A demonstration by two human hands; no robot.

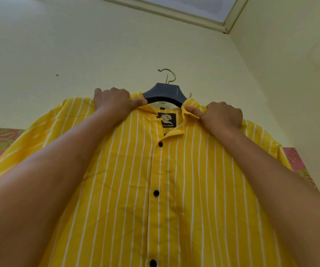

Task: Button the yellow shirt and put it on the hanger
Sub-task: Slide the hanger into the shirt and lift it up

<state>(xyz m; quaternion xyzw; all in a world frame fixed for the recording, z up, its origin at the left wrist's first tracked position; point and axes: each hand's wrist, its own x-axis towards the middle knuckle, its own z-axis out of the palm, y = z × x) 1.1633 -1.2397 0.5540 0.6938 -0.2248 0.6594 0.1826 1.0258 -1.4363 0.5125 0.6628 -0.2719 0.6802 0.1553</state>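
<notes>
Shirt (pixel 174 189): visible buttons (pixel 156 193) fastened, sat on hanger (pixel 163 93). Left hand (pixel 114 102), right hand (pixel 222 116): curled, gripped shirt shoulders. Likely left: straightening.

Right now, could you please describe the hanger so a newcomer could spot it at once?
Find the yellow striped shirt held up against the pale wall. Above its open collar, between the left hand and the right hand, sits the hanger. It alone is dark blue-grey, topped by a gold hook.

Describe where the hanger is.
Head view, upper centre: the dark hanger sits in the collar of the yellow shirt, between the left hand and the right hand.
</notes>
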